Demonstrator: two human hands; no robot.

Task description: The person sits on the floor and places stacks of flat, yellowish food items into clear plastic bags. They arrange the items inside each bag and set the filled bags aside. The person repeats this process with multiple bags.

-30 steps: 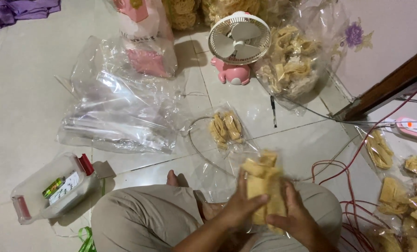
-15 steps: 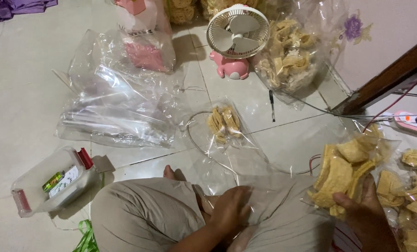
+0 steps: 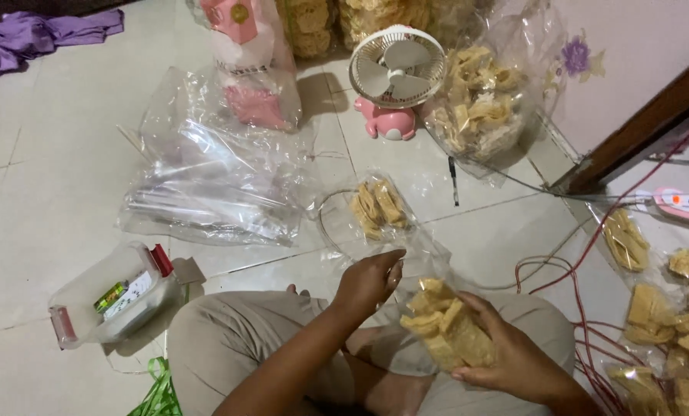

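Right hand [image 3: 506, 354] cups chip bag [image 3: 448, 327]; left hand [image 3: 371, 281] pinches its plastic edge; bare floor [image 3: 44, 223] left, red cables [image 3: 583, 308] crowd right.

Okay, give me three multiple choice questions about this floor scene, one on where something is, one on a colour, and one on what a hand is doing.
1. Where does the small fan stand?
A. on the floor beside a big bag of crackers
B. inside the plastic box
C. on the person's lap

2. What colour is the fan's base?
A. green
B. pink
C. black

3. What is the right hand doing?
A. resting flat on the floor
B. gripping a red cable
C. holding a stack of crackers

Answers: 1 A, the fan sits on the tiles just left of the bag. 2 B, its base is pink under a white grille. 3 C, its fingers wrap the stack while the left hand pinches clear plastic film just above it.
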